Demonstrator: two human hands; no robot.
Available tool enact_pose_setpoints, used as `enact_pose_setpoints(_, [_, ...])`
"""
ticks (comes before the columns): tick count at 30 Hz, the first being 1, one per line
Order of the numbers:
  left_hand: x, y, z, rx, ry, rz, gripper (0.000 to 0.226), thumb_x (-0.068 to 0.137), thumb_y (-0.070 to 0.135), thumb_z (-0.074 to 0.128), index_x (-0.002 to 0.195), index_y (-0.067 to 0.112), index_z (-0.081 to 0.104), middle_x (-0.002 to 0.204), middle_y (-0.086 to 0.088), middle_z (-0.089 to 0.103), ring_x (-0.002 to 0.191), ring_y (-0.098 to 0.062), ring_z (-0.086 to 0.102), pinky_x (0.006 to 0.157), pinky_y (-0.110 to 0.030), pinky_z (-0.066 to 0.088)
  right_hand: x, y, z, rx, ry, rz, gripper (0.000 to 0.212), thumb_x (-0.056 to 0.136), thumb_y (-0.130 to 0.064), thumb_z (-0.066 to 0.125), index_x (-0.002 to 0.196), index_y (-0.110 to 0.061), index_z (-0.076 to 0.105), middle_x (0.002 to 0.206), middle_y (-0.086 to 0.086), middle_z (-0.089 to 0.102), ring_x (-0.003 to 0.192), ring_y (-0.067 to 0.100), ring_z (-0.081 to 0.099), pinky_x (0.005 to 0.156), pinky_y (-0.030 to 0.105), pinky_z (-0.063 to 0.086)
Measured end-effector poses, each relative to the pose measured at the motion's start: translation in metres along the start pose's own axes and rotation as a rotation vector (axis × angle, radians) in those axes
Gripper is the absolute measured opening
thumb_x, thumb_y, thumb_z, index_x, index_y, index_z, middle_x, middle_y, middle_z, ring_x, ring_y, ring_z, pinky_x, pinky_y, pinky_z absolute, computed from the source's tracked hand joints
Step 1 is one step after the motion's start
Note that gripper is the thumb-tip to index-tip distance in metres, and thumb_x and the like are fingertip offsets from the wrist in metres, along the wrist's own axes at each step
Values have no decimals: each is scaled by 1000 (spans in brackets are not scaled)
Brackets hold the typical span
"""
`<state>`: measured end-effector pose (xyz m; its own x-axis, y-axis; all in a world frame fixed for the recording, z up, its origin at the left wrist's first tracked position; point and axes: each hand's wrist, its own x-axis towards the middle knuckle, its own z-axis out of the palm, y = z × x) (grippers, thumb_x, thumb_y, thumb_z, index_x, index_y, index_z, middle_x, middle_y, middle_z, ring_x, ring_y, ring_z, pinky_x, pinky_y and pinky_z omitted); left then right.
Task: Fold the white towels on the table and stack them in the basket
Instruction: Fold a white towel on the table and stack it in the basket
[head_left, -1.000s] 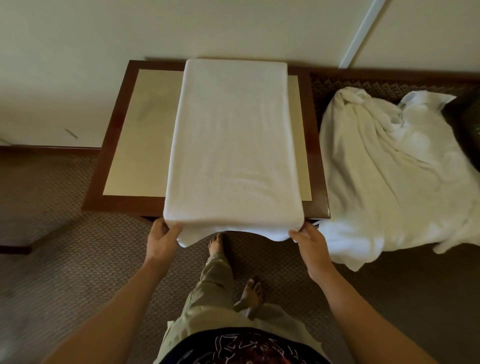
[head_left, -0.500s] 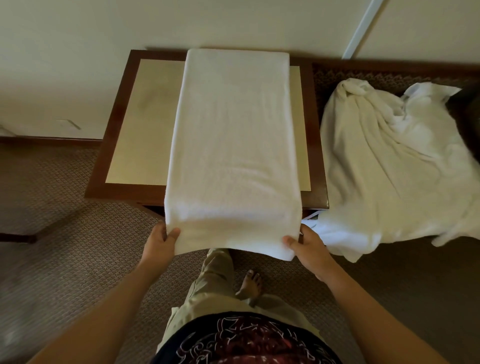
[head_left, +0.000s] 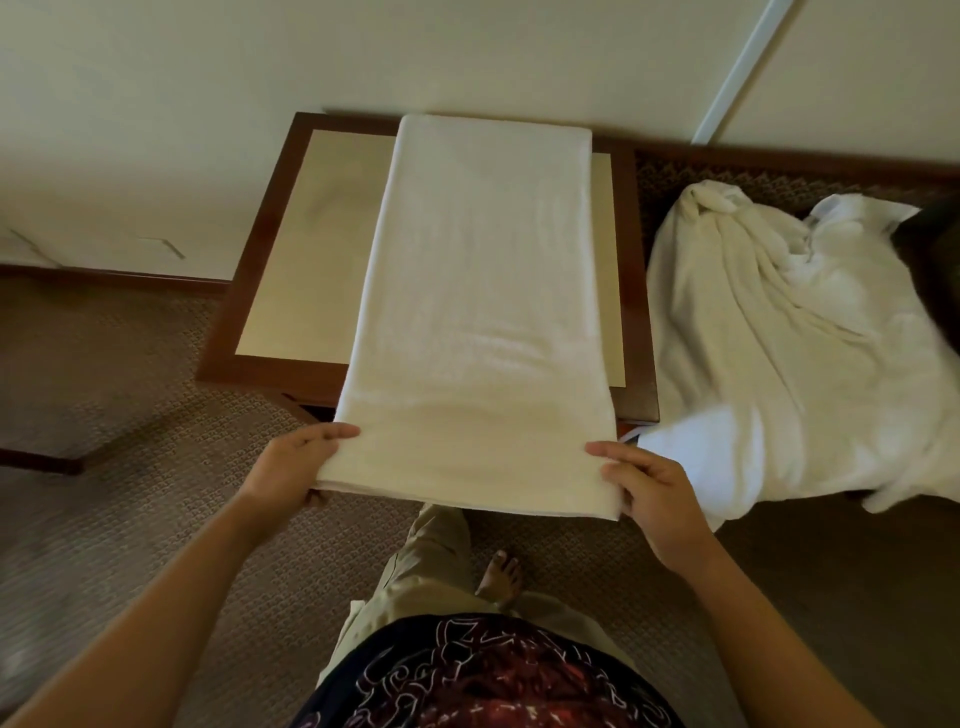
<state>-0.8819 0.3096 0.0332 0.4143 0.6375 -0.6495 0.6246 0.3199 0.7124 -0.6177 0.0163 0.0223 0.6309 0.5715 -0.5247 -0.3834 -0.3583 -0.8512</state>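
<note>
A long white towel (head_left: 483, 291), folded into a narrow strip, lies lengthwise across the small wooden table (head_left: 291, 270), and its near end hangs past the front edge. My left hand (head_left: 291, 467) grips the near left corner of that end, thumb on top. My right hand (head_left: 649, 488) grips the near right corner the same way. Both corners are held up off the table edge, above my legs. No basket is in view.
A heap of crumpled white towels (head_left: 789, 343) lies on a dark seat to the right of the table. The wall runs right behind the table. Patterned carpet covers the floor, and my bare foot (head_left: 501, 574) stands in front of the table.
Both hands have lifted the towel's hanging near end up and toward me, so it now lies flatter. The view shifted slightly downward.
</note>
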Motion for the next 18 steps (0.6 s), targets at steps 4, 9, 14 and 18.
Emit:
enact_pose_setpoints(4, [-1, 18, -24, -59, -216, -71, 47, 90, -17, 42, 116, 8, 72, 114, -20, 67, 88, -34, 65, 66, -36, 58, -2, -10, -14, -70, -205, 76, 60, 85, 33, 36, 115, -6, 71, 108, 6, 78, 106, 16, 72, 84, 32, 62])
enact_pose_setpoints(9, [5, 24, -45, 78, -386, 39, 50, 69, 6, 87, 117, 8, 71, 113, -18, 75, 106, -33, 72, 90, -42, 60, -1, -14, -24, -259, -220, -75, 47, 76, 19, 75, 107, -16, 76, 104, 1, 79, 105, 16, 74, 82, 26, 61])
enact_pose_setpoints(14, [13, 46, -43, 297, -241, 278, 47, 62, 64, 82, 96, 32, 80, 104, 6, 74, 98, -11, 70, 89, -30, 55, 8, -20, -22, -555, -36, -372, 36, 81, -21, 84, 92, -54, 77, 109, -21, 66, 108, 4, 62, 91, 19, 50])
enact_pose_setpoints(18, [24, 77, -37, 126, -172, 311, 70, 62, 77, 76, 111, 28, 75, 108, 9, 76, 100, -8, 71, 86, -26, 49, 29, -50, -17, -572, 111, -578, 21, 91, -49, 65, 108, -41, 73, 134, -17, 58, 137, 2, 45, 104, 11, 39])
